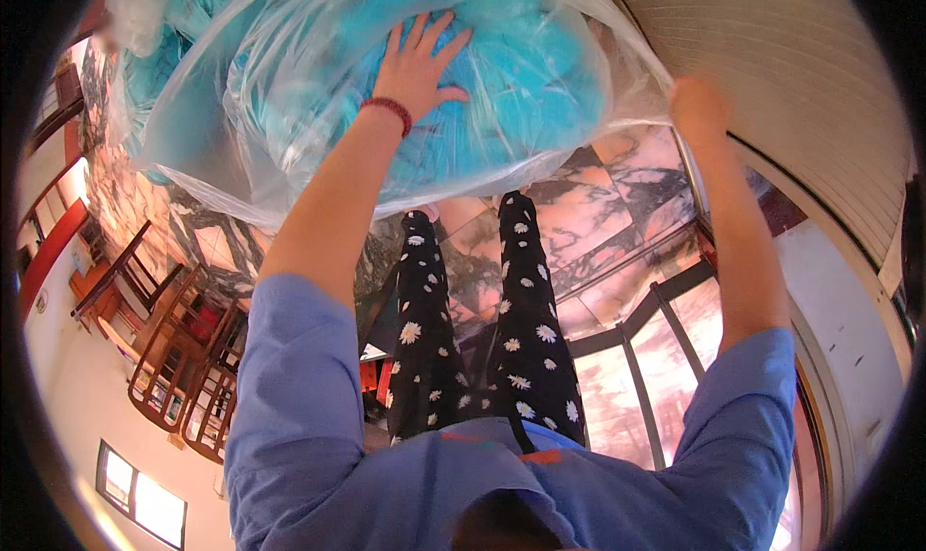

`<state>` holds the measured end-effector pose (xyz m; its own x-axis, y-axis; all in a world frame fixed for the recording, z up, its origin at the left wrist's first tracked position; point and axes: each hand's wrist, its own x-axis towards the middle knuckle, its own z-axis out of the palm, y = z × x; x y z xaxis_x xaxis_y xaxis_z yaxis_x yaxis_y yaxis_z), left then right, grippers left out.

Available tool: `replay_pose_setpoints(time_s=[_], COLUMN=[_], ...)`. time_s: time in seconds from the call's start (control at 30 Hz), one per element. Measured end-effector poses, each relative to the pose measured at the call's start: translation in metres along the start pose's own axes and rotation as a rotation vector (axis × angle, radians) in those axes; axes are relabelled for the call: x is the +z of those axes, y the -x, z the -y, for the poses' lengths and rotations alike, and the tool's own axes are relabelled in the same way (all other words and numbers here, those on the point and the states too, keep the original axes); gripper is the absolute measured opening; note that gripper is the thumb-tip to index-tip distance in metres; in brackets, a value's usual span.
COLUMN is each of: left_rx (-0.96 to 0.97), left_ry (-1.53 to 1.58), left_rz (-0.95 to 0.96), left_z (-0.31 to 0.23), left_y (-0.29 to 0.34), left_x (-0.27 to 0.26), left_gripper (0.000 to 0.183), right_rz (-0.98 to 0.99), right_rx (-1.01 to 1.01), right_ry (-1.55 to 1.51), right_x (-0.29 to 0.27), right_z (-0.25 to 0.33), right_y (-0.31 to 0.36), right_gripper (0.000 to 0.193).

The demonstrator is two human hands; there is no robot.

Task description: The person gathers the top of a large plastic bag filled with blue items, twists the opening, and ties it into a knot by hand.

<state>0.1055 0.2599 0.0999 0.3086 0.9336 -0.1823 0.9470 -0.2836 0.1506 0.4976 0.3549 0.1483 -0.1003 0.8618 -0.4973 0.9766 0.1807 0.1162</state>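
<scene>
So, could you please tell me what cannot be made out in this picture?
All in the head view:
Right hand: blurred, so its individual fingers are unclear.
Clear bag: far end cut off by the top edge.
Blue contents: veiled by the bag's creased, shiny plastic; what they are is unclear.
Feet: mostly covered by the bag.

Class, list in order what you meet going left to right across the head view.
Window → blue left sleeve → left hand, spread on the plastic bag → flower-print right trouser leg → right hand, closed on the bag's edge.
</scene>
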Motion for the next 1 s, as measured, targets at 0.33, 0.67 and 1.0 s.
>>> replay_pose_setpoints(time_s=[0.33,0.67,1.0], left_rx=[-0.084,-0.136,0.077], left_ry=[-0.173,0.985,0.816], left_rz=[0.070,-0.040,-0.001], left_z=[-0.035,-0.193,-0.176], left_y=[-0.026,0.104,0.104], left_x=[-0.003,-0.094,-0.140], left_gripper=[0.086,0.049,0.031], right_rz=[0.187,-0.054,-0.008], right_rx=[-0.165,-0.101,-0.257], right_ry=[-1.731,-1.932,-0.769], right_x=[-0.034,-0.082,-0.037], right_z=[0.007,0.047,0.103], right_y=[0.088,0.120,0.198], right_gripper=[0.013,0.017,0.073])
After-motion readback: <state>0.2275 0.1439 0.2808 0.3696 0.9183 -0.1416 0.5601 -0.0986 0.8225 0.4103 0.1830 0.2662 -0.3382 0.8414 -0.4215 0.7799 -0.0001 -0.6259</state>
